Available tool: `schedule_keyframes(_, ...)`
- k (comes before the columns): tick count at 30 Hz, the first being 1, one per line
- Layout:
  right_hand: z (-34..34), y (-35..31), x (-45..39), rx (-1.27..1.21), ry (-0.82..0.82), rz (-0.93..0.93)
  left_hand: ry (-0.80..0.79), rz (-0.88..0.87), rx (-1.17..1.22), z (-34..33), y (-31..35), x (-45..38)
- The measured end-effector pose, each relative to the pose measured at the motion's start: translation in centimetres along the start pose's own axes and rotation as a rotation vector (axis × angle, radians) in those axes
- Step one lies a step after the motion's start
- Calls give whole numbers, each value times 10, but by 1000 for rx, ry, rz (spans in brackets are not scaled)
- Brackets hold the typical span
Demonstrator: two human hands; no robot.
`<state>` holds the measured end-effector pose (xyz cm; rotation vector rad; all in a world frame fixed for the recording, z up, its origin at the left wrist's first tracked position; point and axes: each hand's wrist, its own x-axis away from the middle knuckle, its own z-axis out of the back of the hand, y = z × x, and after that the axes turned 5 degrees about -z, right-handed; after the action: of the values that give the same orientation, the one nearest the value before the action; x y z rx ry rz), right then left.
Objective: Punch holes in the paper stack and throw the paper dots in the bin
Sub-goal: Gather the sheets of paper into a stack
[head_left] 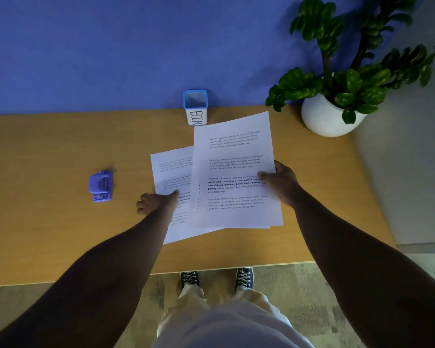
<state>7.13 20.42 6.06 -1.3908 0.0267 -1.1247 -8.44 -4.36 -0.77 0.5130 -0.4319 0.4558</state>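
Note:
My right hand (283,183) grips the right edge of a few printed white sheets (232,169), held a little above the wooden table (48,151). Another printed sheet (171,169) lies flat on the table, partly under the held ones. My left hand (156,200) rests on that sheet's left edge, thumb on the paper and fingers curled. A purple hole punch (101,186) sits on the table well to the left of my left hand. A small white container with a blue rim, marked "BIN" (196,108), stands at the table's far edge, just beyond the held sheets.
A white pot with a leafy green plant (329,116) stands at the table's far right corner. A blue wall rises behind the table. The near table edge runs in front of my shoes and the carpeted floor.

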Motion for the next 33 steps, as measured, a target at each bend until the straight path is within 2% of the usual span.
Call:
schedule_keyframes(4, 0, 8, -4, 0, -4, -11, 5, -34, -144, -4, -5, 4)
schedule_keyframes(10, 4, 16, -4, -21, -13, -27, 14, -123, -177, -10, -9, 2)
schedule_keyframes(14, 3, 20, -5, -36, -21, -36, -17, -88, -2, -12, -7, -2)
schedule_keyframes(18, 2, 21, -8, -59, -43, -54, -113, -92, 128, -11, -11, -13)
schedule_keyframes(25, -6, 19, -14, -176, -142, -139, -230, -246, 354, 6, -7, -18)
schedule_keyframes(33, -22, 8, -11, -241, -196, -172, -483, -373, 547, 26, 2, -21)
